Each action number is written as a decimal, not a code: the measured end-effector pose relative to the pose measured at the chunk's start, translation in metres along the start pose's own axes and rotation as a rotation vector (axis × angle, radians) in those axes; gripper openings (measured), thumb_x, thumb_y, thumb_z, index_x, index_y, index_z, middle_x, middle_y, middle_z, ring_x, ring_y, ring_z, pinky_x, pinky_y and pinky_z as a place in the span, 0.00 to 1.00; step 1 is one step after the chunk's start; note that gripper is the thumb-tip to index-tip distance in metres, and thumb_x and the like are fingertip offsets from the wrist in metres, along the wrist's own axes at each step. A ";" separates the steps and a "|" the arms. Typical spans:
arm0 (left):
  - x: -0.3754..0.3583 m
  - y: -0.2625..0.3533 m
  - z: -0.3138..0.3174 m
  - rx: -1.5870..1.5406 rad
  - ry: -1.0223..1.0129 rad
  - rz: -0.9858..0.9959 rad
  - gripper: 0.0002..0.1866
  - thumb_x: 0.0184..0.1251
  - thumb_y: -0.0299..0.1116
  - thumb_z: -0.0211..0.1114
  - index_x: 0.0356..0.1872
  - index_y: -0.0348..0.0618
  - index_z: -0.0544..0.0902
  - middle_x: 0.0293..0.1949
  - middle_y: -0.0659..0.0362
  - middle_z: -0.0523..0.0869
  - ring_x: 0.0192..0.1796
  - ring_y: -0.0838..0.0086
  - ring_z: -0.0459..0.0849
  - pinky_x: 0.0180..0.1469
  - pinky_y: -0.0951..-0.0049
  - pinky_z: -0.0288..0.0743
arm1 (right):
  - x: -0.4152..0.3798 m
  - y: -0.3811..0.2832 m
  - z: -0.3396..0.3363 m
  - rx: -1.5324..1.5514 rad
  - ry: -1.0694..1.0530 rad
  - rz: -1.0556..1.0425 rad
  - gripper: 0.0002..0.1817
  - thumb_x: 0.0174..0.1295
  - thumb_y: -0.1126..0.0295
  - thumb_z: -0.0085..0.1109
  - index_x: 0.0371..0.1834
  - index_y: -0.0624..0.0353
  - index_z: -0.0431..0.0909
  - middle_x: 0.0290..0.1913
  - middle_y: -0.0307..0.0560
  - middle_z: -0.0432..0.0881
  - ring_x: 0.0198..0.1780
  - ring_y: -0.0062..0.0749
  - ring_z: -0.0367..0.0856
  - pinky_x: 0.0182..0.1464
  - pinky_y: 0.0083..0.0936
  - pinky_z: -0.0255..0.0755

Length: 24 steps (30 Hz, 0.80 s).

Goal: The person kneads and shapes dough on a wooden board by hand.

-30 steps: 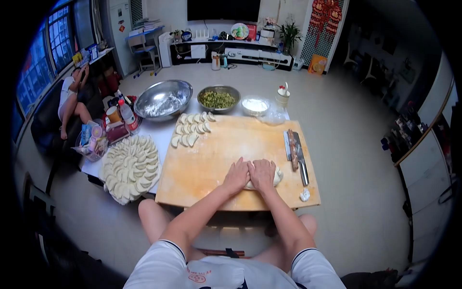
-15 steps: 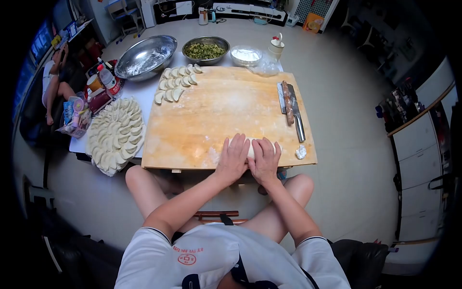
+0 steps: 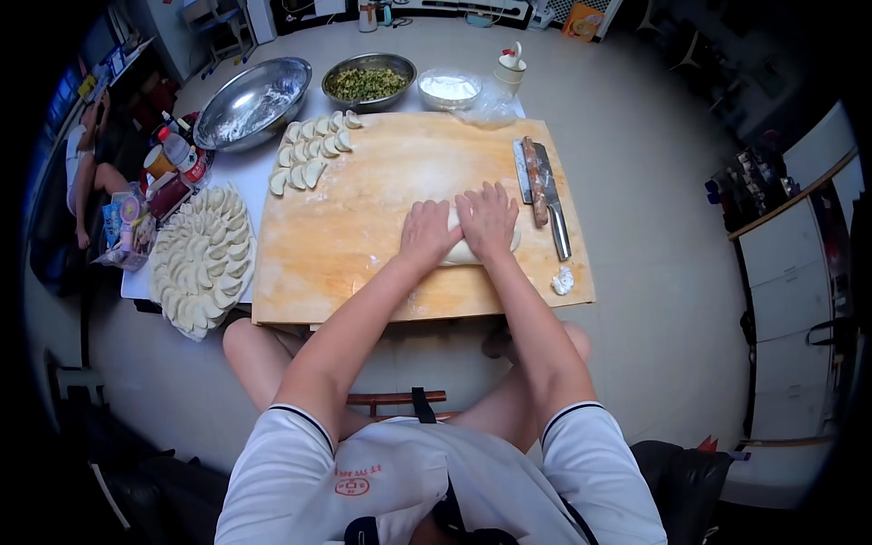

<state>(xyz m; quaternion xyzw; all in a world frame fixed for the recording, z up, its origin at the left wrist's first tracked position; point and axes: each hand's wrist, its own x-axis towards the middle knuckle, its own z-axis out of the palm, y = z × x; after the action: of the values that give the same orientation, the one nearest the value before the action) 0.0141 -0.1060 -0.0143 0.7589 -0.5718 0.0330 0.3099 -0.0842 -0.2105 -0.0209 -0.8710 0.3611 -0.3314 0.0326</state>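
A thick piece of white dough (image 3: 461,252) lies on the wooden board (image 3: 336,245), partly covered by my hands. My left hand (image 3: 429,233) presses on its left part with the fingers pointing away from me. On its right part rests my right hand (image 3: 489,218), its fingers spread and slightly raised at the tips. The two hands are side by side. To their right are a knife (image 3: 556,213) and a floury rolling pin (image 3: 536,182), with a small white lump (image 3: 562,281) nearer me. Shaped dumplings (image 3: 311,150) stand in rows at the board's far left corner.
Left of the board is a round tray full of dumplings (image 3: 202,259). Behind it stand a large steel bowl (image 3: 252,104), a bowl of green filling (image 3: 369,84), a bowl of flour (image 3: 450,87) and a cup (image 3: 510,73). Another person (image 3: 86,173) sits at the far left.
Both hands have moved forward over the board, away from my body, and the dough has moved with them. My arms are stretched out further. The view has shifted slightly.
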 end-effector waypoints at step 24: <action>-0.068 0.026 -0.025 -0.085 -0.024 0.126 0.39 0.53 0.40 0.77 0.65 0.37 0.71 0.58 0.45 0.77 0.59 0.48 0.75 0.61 0.52 0.69 | -0.075 -0.007 -0.061 0.214 0.073 -0.120 0.15 0.64 0.59 0.56 0.47 0.55 0.81 0.45 0.44 0.81 0.51 0.40 0.77 0.58 0.42 0.62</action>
<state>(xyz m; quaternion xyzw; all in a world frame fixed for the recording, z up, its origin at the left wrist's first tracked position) -0.0249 -0.0395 -0.0108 0.7077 -0.6231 0.0191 0.3325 -0.1553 -0.1453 -0.0127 -0.8700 0.2719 -0.4008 0.0922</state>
